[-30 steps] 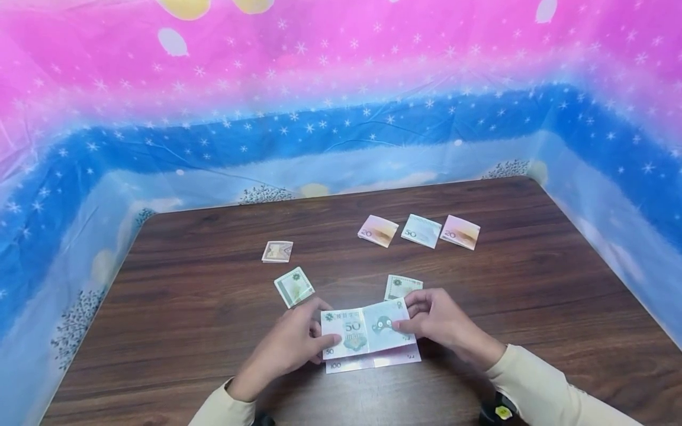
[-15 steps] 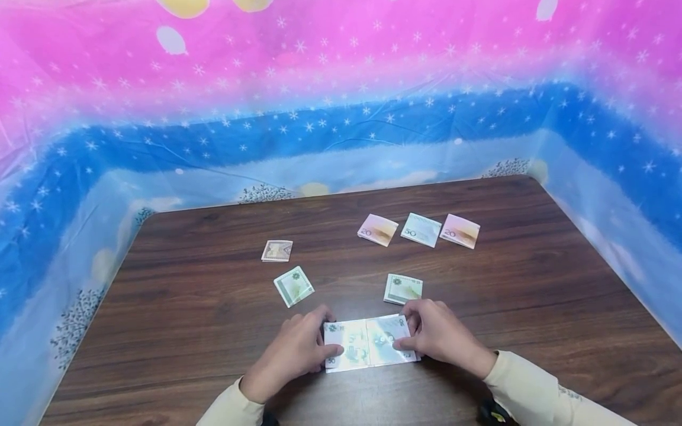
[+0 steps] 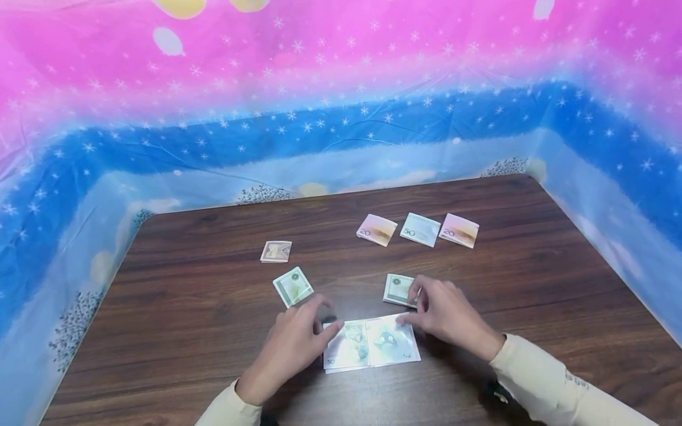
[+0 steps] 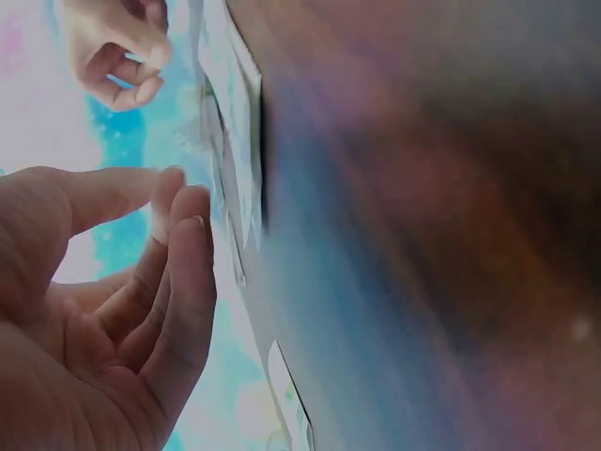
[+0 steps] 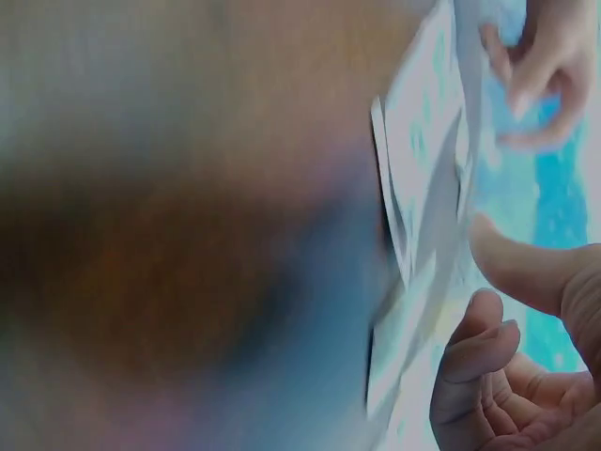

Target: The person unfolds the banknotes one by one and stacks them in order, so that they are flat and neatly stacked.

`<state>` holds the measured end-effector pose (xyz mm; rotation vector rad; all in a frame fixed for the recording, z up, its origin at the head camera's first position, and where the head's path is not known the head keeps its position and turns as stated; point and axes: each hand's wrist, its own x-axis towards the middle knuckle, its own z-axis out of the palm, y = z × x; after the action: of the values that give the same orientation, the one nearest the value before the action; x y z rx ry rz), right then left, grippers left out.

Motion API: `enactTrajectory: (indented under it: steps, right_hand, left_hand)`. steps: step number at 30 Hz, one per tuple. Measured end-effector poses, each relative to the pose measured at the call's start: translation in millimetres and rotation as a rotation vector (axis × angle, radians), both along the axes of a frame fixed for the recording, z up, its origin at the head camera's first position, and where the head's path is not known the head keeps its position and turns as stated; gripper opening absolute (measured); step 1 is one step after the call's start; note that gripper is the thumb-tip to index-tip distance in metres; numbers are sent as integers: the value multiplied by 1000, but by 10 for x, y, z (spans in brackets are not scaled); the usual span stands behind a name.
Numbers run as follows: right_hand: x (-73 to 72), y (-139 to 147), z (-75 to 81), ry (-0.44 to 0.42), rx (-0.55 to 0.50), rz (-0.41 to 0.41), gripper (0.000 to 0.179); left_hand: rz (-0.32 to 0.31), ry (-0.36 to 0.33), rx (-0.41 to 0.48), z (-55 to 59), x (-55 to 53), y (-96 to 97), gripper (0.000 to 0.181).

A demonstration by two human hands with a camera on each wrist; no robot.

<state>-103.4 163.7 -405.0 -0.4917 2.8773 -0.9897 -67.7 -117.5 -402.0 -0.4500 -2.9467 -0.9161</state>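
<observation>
A pale green 50 banknote [image 3: 391,343], creased down its middle, lies spread out near the front of the table, with the edge of another note showing beneath it. Over its left end is my left hand [image 3: 295,343], thumb and fingers parted and loosely bent, nothing between them. My right hand [image 3: 450,310] hovers at the far right corner, its fingers overlapping a folded green note [image 3: 396,288]. In the right wrist view the right fingers [image 5: 474,362] curl loosely around nothing. The left wrist view likewise shows bare left fingers [image 4: 188,291] beside the notes [image 4: 239,141].
Another folded green note [image 3: 292,287] lies beyond my left hand, and a folded brownish note [image 3: 276,251] behind that. At the back right sit two folded 20 notes [image 3: 376,229] with a folded 50 note [image 3: 420,229] between them. A patterned cloth [image 3: 341,136] borders the wooden table [image 3: 176,331].
Both hands lowered the 50 note onto the 100 note, lining them up, then let go. The right hand has since moved slightly away toward the folded green note.
</observation>
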Motion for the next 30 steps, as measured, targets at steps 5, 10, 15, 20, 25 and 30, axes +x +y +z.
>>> enactTrajectory:
  steps: [5,10,15,20,25,30]
  right_hand:
    - [-400,218,40,41,19,-80,22]
    - [-806,401,-11,101,59,-164,21]
    - [-1135,476,-66,124,88,-242,31]
    - [-1328,490,-81,69,110,-301,45]
    - [-1418,492,-88,-9,143,-304,54]
    - [-1455,493,-103,-23,151,-297,52]
  left_hand:
    - [2,-30,86,34,-41,-38,19]
    - [-1,-84,128,46,-58,-70,20]
    - [11,-104,132,62,-67,-92,20]
    - [7,-128,129,67,-65,-99,22]
    - [-4,-150,128,67,-58,-106,23]
    - [-8,-149,127,68,-58,-117,22]
